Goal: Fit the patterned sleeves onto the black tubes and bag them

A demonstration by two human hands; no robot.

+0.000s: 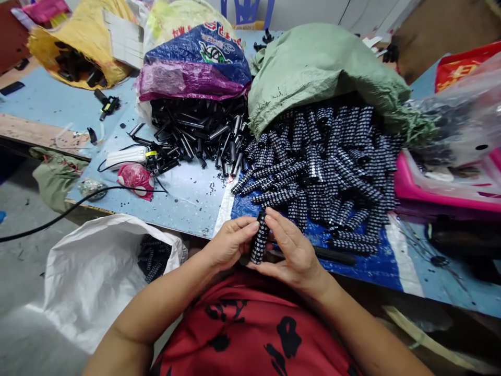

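1. Printed sack (219,57): its red and white lettering is unreadable.
2. Left hand (230,243): pinching the black tube's upper end.
3. Black tube (258,245): tilted between both hands at the worktop's (188,206) near edge; white characters too small to read.
4. Right hand (295,256): gripping the tube's other side.
5. Red packet (464,70): yellow characters, partly cut off.

Left hand (231,240) pinched, right hand (295,256) loosely cupped opposite, both forearms (156,308) angled inward
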